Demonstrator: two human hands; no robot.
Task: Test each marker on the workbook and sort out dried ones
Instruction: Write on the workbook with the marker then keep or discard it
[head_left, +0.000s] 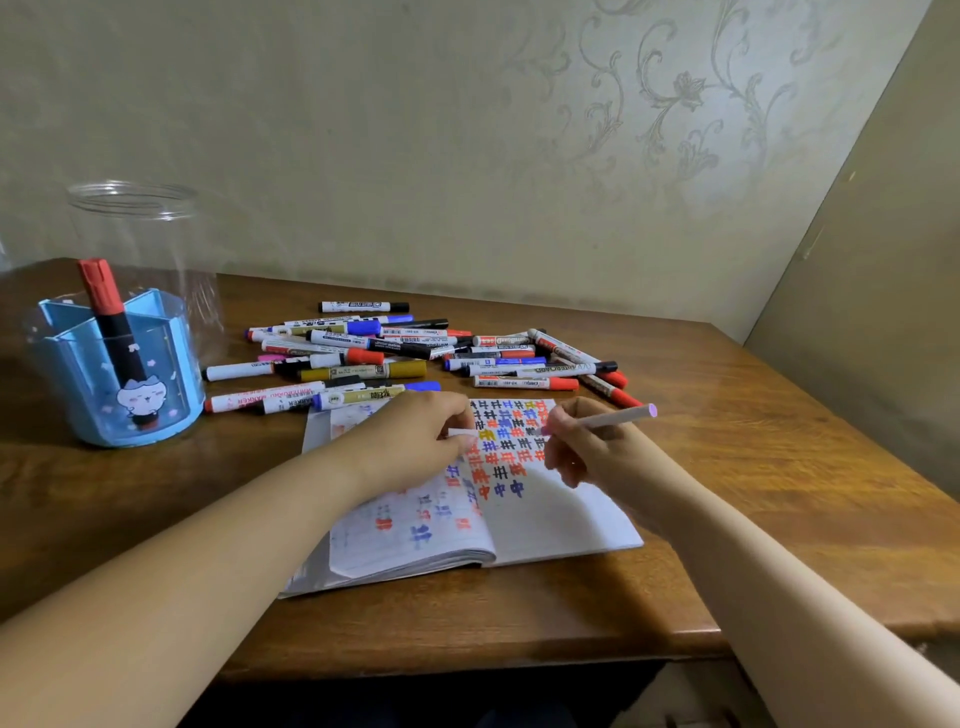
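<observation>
Wooden desk (727, 467): one workbook (545, 525), right hand (582, 441) holding one pink marker (613, 418).

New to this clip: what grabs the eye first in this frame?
The open workbook at the table's near middle, its page packed with red, blue and black test characters, where the right hand holds a pale pink marker to the paper and the left hand pinches what looks like its cap. Behind it sprawls a loose pile of markers. Far left, a blue pen holder holds one red-capped marker.
</observation>
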